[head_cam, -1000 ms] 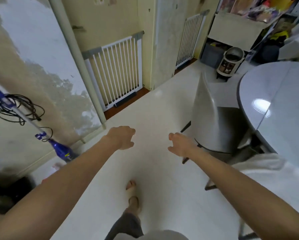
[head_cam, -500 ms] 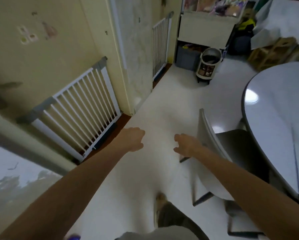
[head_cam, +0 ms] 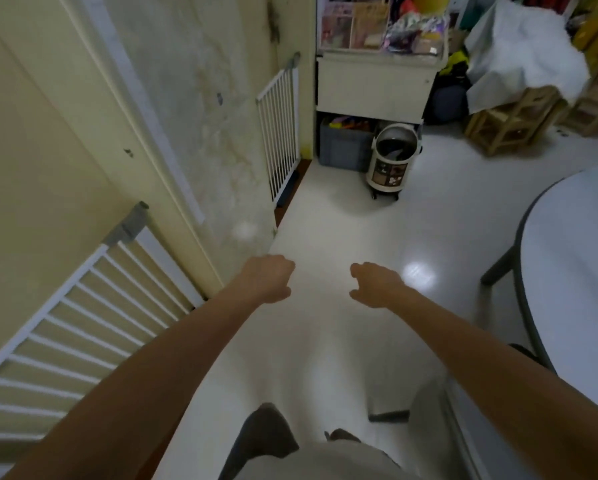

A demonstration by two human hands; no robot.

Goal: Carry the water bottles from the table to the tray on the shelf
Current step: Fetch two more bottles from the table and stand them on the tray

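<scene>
Gates line the left wall: a white barred gate [head_cam: 82,323] close by at lower left, and a second white gate [head_cam: 279,133] further along, past a stained wall panel [head_cam: 204,109]. Between that wall and the round grey counter [head_cam: 574,271] at the right edge runs a strip of glossy white floor [head_cam: 342,220], open ahead of both arms. The left hand [head_cam: 268,277] hangs above this strip with fingers curled under, holding nothing; the right hand [head_cam: 373,284], just beside it but apart, has loosely bent fingers and is likewise empty. At the far end of the floor stands a cream shelf unit [head_cam: 370,88] with packets and colourful bags crowded on its top; a grey crate [head_cam: 342,147] of toys sits under it. Just right of the crate is a round white pot on castors [head_cam: 391,161], its dark inside unclear. Further right, a white cloth [head_cam: 522,60] drapes over wooden frames [head_cam: 512,123]. Neither water bottles nor a tray show; the visible part of the counter is bare.
</scene>
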